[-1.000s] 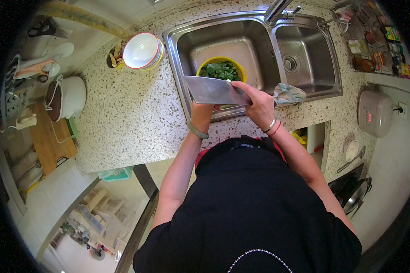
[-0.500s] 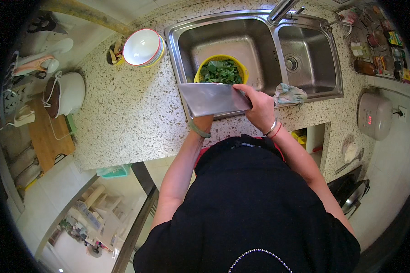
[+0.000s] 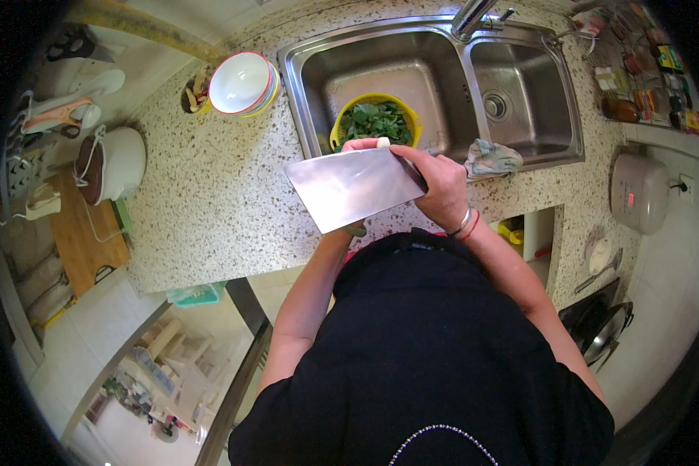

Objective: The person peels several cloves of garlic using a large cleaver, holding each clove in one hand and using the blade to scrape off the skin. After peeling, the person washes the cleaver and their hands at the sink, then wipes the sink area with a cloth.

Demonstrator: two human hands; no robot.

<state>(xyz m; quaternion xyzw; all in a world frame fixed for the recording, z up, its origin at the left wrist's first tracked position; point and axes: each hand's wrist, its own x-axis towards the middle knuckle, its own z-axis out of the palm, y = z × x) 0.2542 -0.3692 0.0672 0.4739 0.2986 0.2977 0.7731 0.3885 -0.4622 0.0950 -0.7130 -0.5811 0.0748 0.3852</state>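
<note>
My right hand (image 3: 443, 186) is closed around the handle end of a cleaver (image 3: 353, 186), whose broad steel blade lies tilted across the front edge of the sink. Behind the blade is my left hand (image 3: 360, 144), mostly hidden; its fingers show above the blade's upper edge, pinching a small white piece that looks like a peeled garlic clove (image 3: 383, 143). Just beyond my hands, a yellow basket (image 3: 418, 124) full of green leaves (image 3: 374, 122) stands in the larger sink basin (image 3: 435, 70).
A faucet (image 3: 474, 19) rises behind the two basins. To the right of my right hand, a damp cloth (image 3: 493, 159) lies on the sink's rim. Stacked bowls (image 3: 242, 84) stand left of the sink, with a white pot-like container (image 3: 120, 165) farther left. A rice cooker (image 3: 638, 194) sits at the right.
The cleaver blade has swung down toward me and turned more face-up, covering more of my left wrist. Left fingertips and the white piece now show above its edge.
</note>
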